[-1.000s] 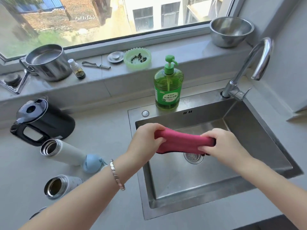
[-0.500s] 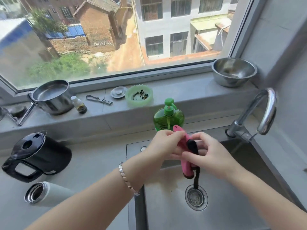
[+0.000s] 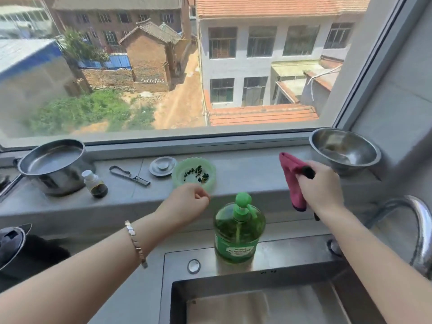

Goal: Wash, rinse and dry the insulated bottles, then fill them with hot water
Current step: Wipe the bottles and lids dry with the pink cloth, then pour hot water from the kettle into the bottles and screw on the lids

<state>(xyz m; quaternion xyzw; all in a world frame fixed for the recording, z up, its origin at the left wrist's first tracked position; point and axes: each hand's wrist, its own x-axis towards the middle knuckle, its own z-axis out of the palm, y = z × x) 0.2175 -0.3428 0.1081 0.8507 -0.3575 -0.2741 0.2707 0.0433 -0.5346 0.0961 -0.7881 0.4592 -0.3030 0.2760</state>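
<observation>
Far left on the windowsill [image 3: 245, 170] sit a steel pot [image 3: 53, 167], a small dark-filled bottle [image 3: 94, 184] and a peeler [image 3: 129, 176], then a green dish [image 3: 194, 175]. Just in front of the dish the left hand [image 3: 187, 202] hovers, fingers curled in on nothing. A green dish soap bottle [image 3: 238, 232] stands on the sink rim [image 3: 292, 253]. Right of it the right hand [image 3: 320, 187] holds a pink cloth [image 3: 292, 177], fingers clamped round it, above the sill near a steel bowl [image 3: 344, 150].

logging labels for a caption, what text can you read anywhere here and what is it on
Green soap bottle, label: white print, too blurred to read.
Brick wall outside: white lettering, too small to read.
No other text shows.
</observation>
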